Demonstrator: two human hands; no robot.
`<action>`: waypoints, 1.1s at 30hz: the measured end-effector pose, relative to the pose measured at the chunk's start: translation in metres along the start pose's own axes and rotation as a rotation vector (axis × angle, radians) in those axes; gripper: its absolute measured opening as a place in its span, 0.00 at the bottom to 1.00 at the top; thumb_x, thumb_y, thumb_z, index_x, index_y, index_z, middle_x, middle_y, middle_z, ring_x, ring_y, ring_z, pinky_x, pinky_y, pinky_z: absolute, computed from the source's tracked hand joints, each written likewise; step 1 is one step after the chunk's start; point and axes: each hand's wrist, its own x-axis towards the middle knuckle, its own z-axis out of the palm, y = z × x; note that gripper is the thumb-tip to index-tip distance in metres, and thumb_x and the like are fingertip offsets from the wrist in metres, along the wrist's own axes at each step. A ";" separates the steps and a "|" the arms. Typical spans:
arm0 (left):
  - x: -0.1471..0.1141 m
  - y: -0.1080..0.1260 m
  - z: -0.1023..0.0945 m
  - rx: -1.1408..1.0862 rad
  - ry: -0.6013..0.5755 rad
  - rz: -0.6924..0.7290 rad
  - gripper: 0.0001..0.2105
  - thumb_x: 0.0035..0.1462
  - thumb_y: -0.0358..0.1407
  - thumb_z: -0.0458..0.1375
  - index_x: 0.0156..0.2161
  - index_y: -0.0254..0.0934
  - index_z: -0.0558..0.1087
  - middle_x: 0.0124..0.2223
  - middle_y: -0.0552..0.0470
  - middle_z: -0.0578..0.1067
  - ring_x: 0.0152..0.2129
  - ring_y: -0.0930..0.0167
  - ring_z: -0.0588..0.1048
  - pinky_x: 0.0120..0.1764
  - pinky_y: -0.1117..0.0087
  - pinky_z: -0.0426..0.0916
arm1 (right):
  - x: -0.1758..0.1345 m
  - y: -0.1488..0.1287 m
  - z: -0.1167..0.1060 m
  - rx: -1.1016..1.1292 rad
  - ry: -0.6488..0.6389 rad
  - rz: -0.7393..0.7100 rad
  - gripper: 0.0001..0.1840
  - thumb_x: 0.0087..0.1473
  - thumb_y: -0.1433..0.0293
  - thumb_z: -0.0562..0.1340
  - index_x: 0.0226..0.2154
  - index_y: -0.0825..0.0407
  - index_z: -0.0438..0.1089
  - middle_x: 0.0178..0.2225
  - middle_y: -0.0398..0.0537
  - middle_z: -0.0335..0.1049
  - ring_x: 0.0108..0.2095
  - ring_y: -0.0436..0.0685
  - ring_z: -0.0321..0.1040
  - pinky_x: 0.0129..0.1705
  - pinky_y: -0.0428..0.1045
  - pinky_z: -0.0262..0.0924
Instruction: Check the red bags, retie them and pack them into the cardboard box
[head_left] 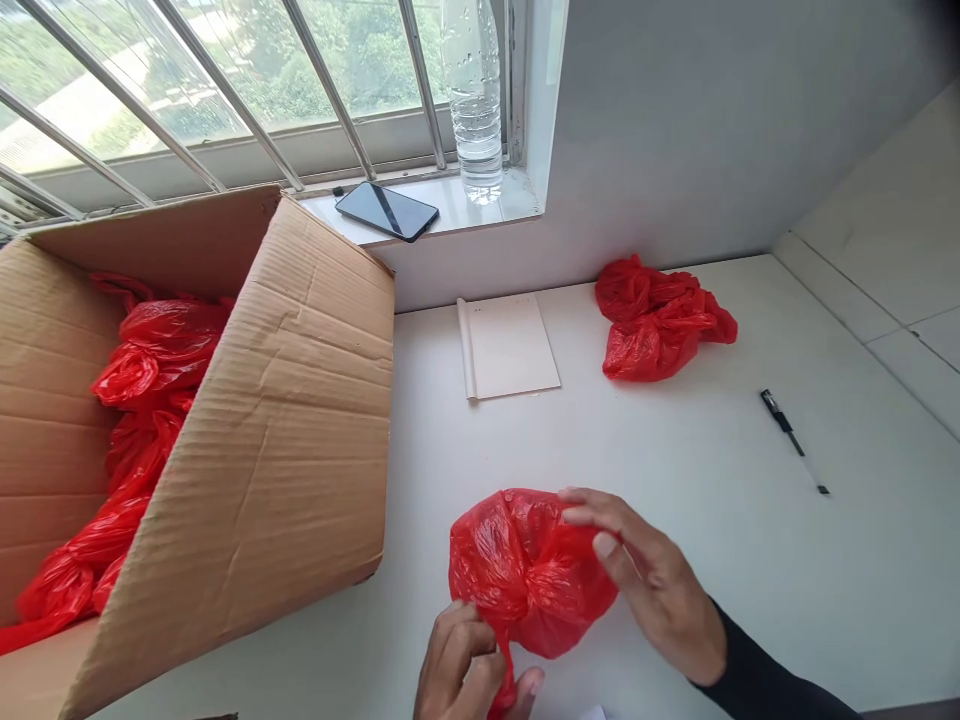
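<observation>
A crumpled red plastic bag [517, 565] lies on the white table [675, 480] near its front edge. My left hand [465, 670] pinches the bag's lower twisted end between thumb and fingers. My right hand [652, 580], in a dark sleeve, rests its fingertips on the bag's right side and grips it. A second red bag [656, 320] lies bunched up at the far side of the table, apart from both hands.
An open cardboard box [285, 420] holding several red bags [142, 400] stands at the left. A white notepad [506, 345] and a black pen [791, 440] lie on the table. On the window sill are a phone [386, 210] and a water bottle [472, 100].
</observation>
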 end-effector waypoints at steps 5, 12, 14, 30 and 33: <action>0.008 -0.009 0.023 0.070 -0.087 0.043 0.12 0.58 0.21 0.56 0.46 0.34 0.70 0.58 0.38 0.69 0.60 0.54 0.65 0.59 0.50 0.63 | -0.012 0.029 0.028 -0.550 -0.106 -0.512 0.25 0.67 0.73 0.52 0.65 0.53 0.57 0.67 0.53 0.52 0.68 0.67 0.45 0.67 0.66 0.48; 0.003 -0.036 0.045 0.356 -0.356 0.121 0.28 0.64 0.29 0.50 0.68 0.25 0.54 0.68 0.40 0.62 0.68 0.60 0.53 0.68 0.56 0.45 | -0.015 0.064 0.049 -0.863 -0.055 -0.469 0.32 0.62 0.79 0.52 0.67 0.58 0.51 0.69 0.53 0.49 0.69 0.66 0.44 0.66 0.65 0.49; 0.000 -0.036 0.048 0.384 -0.376 0.106 0.29 0.64 0.29 0.50 0.69 0.27 0.53 0.68 0.42 0.61 0.68 0.61 0.53 0.68 0.57 0.45 | -0.014 0.067 0.049 -0.881 -0.064 -0.468 0.31 0.63 0.77 0.52 0.67 0.58 0.51 0.69 0.54 0.48 0.69 0.67 0.44 0.66 0.65 0.49; 0.004 -0.026 0.042 0.254 -0.248 -0.036 0.26 0.68 0.31 0.42 0.70 0.29 0.51 0.70 0.42 0.57 0.68 0.55 0.51 0.68 0.50 0.44 | -0.012 0.057 0.036 -0.655 -0.050 -0.395 0.28 0.67 0.74 0.49 0.67 0.57 0.52 0.68 0.55 0.49 0.68 0.69 0.45 0.66 0.67 0.48; 0.005 -0.029 0.046 0.311 -0.290 -0.097 0.27 0.68 0.30 0.45 0.70 0.31 0.49 0.72 0.43 0.53 0.69 0.56 0.48 0.69 0.51 0.39 | -0.013 0.062 0.035 -0.779 -0.068 -0.366 0.28 0.67 0.73 0.48 0.68 0.53 0.50 0.70 0.56 0.44 0.69 0.71 0.41 0.65 0.70 0.47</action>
